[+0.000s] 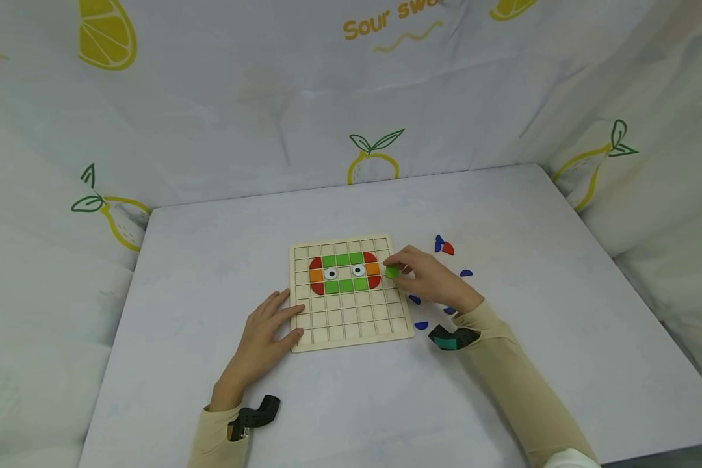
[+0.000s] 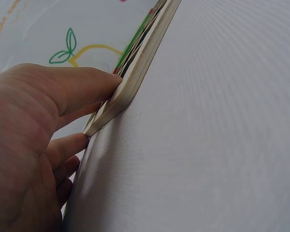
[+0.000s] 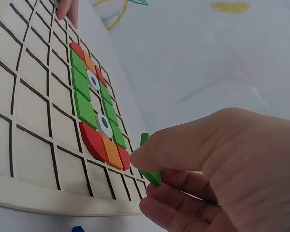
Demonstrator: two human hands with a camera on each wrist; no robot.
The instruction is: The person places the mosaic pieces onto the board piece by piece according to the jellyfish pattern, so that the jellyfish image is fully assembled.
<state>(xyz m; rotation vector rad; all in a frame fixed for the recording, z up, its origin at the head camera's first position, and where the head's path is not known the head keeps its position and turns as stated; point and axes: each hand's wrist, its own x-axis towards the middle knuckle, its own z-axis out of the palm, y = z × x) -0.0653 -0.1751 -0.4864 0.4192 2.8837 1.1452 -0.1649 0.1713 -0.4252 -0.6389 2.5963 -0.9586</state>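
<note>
The left hand (image 1: 261, 335), fingers spread, is touching a wooden grid board (image 1: 350, 316) while the right hand (image 1: 429, 276), near blue half-discs (image 1: 421, 325), is pinching a green piece (image 1: 392, 272).

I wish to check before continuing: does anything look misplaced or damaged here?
Nothing looks damaged, and the green squares sit neatly on the wooden grid board. The blue semicircles and red quarter-circle look slightly untidy, lying scattered on the table right of the board.

i can't tell what room this is: a white table (image 1: 357, 403) has lemon cloth (image 1: 210, 123) on three sides.
</note>
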